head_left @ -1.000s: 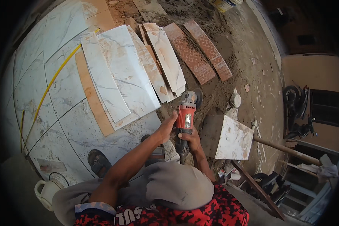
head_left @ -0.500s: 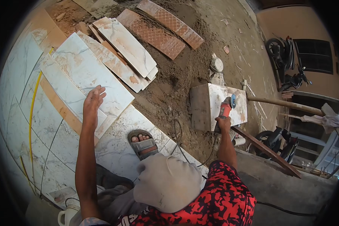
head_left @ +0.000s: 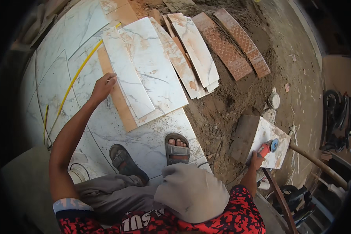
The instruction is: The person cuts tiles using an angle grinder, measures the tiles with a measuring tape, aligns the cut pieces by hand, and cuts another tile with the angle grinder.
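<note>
My left hand is at the left edge of a narrow white marbled tile strip, its fingers drawn together. Whatever is between the fingertips, if anything, is too small to make out. The strip lies on a wider white marbled tile, and a brown tile edge shows along its left side. Out to the right, my right hand grips a red angle grinder with a blue disc. The grinder rests on or just over the white top of a box-shaped block; contact cannot be told.
More cut tiles and brown patterned tiles lie on sandy soil beyond. A yellow strip curves across the tiled floor at left. A wooden pole and a dark plank lie by the block; a bucket stands at lower left.
The view has swung right, so the tiles appear farther right. My left hand has gone from over the tile strip to its left edge, its fingers closing. The right hand still holds the grinder.
</note>
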{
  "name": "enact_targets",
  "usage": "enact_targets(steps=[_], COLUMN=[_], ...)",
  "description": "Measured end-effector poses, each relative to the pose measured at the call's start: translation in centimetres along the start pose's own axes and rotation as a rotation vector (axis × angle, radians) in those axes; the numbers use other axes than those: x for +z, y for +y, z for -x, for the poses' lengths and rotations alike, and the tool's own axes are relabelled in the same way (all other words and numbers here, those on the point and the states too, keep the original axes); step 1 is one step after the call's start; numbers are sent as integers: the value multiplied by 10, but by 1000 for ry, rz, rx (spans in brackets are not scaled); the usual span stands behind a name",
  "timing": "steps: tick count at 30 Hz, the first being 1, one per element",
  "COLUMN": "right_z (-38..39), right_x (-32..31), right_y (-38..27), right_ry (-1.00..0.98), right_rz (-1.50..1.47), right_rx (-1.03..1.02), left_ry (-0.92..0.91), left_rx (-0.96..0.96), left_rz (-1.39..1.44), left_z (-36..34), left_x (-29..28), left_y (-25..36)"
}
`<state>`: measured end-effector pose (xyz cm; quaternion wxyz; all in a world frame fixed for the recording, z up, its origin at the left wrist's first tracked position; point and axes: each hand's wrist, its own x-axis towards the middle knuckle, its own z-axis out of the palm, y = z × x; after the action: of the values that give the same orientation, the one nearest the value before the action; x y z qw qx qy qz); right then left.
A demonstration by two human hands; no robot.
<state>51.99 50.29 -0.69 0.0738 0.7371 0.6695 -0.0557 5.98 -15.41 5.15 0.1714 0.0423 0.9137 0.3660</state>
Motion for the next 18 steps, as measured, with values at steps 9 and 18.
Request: enact_targets(steps=[9,18], right_z=[62,66], right_x=[26,25], right_y=[23,-2], right_ry=[79,83], right_rz=[409,479], right_rx=[-275,-437], left_ry=[-15,211], left_rx=[-250,-524], left_rz=[-192,-228], left_z=[19,-41], left_x=[16,98], left_y=[-2,49])
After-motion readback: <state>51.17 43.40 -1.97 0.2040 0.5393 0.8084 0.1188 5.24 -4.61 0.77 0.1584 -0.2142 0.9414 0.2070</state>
